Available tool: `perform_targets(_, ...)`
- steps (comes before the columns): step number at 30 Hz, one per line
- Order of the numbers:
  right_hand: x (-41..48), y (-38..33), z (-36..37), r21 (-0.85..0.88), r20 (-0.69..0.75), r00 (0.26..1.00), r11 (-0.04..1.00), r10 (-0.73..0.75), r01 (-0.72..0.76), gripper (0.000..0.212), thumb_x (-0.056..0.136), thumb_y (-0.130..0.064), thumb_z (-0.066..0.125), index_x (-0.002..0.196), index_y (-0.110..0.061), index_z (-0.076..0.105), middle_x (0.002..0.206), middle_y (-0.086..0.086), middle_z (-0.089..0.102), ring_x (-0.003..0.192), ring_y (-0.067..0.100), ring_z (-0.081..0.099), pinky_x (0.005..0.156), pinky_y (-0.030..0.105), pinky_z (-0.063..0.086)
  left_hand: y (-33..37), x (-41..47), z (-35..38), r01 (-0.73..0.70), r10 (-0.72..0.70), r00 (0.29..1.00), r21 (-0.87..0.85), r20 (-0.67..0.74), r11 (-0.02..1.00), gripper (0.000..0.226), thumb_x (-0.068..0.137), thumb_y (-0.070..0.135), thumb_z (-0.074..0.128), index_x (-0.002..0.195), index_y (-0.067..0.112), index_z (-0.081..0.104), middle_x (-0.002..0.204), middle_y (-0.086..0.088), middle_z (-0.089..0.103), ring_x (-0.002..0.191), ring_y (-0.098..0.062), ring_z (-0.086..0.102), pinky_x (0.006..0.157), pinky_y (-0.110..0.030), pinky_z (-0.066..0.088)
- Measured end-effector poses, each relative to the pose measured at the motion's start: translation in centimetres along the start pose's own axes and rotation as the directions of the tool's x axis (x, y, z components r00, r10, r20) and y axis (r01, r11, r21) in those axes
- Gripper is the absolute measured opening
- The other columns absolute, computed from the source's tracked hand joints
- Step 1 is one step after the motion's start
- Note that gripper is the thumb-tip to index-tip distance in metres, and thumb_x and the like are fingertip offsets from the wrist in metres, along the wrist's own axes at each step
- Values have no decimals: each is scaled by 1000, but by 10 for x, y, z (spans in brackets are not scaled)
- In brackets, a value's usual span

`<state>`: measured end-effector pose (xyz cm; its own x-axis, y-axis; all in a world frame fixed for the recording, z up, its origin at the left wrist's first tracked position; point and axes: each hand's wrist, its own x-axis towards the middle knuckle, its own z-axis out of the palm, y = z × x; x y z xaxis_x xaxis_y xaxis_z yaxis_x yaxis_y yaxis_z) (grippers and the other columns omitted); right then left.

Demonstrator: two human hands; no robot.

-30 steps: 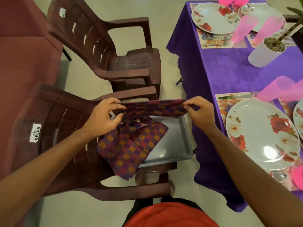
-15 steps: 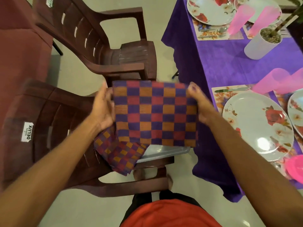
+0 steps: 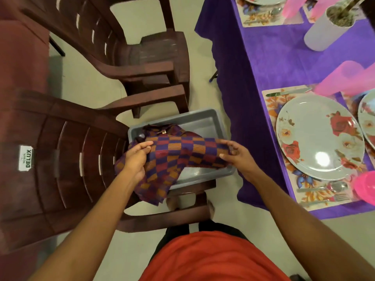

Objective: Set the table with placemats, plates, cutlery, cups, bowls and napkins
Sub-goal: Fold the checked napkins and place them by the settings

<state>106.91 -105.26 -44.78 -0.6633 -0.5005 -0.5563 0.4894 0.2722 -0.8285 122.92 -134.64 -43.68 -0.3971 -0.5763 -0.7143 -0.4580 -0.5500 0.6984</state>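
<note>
A checkered napkin (image 3: 182, 151) in purple, orange and red is stretched between my hands above a grey tray (image 3: 207, 120). My left hand (image 3: 136, 159) pinches its left end and my right hand (image 3: 235, 155) grips its right end. More checkered cloth (image 3: 154, 183) hangs below it over the tray's front left corner. The tray sits on the seat of a brown plastic chair (image 3: 60, 159). To the right, the purple-covered table (image 3: 274, 57) holds a floral plate (image 3: 318, 136) on a floral placemat (image 3: 272, 102), with a spoon (image 3: 332, 187) near the front.
A second brown chair (image 3: 132, 47) stands behind the first. Pink cups (image 3: 345, 80) and a white pot (image 3: 324, 25) stand on the table. A pink bowl (image 3: 365, 187) sits at the right edge. A knife (image 3: 288, 92) lies behind the plate.
The napkin was held up flat and open half a second ago; it is now folded into a narrower band and lowered over the tray. The view has tilted down.
</note>
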Motion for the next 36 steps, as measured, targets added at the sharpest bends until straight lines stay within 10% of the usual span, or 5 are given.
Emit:
perform_targets(7,3,-13,6,-197,-65,997,980,-43,29,62,77,10,78,133,-10,62,111,4,72,104,20,71,88,36,60,14,7,-37,-388,197,912,603,360,697,72,68,-1,88,133,12,62,117,-6,67,104,-20,65,90,-31,52)
perform_targets(10,5,-26,8,-631,-17,967,753,-255,187,33,81,-11,82,112,-19,76,89,-15,69,84,3,68,77,25,57,16,8,-45,-614,420,771,735,479,289,49,73,3,85,120,10,72,99,-3,65,98,-26,65,86,-28,46)
perform_targets(14,13,-35,1,-829,79,911,481,-404,285,10,79,-29,83,82,-22,77,82,-7,56,79,11,53,70,27,42,26,17,-51,-743,545,630,634,553,216,23,72,11,88,93,17,80,83,3,52,80,-21,57,72,-39,51)
perform_targets(22,12,-58,12,-36,-46,994,995,-94,93,12,99,-14,61,109,-10,67,97,6,73,87,19,70,73,32,58,54,0,-31,-177,147,901,35,408,984,13,101,20,56,102,16,68,91,-2,76,82,-16,72,70,-31,61)
perform_targets(36,16,-22,50,-412,-276,926,902,-256,126,55,92,-11,69,140,-29,48,114,-5,66,98,6,66,75,21,59,23,3,-28,-543,529,827,519,192,660,30,105,42,44,104,13,53,87,3,61,88,-27,64,76,-42,50)
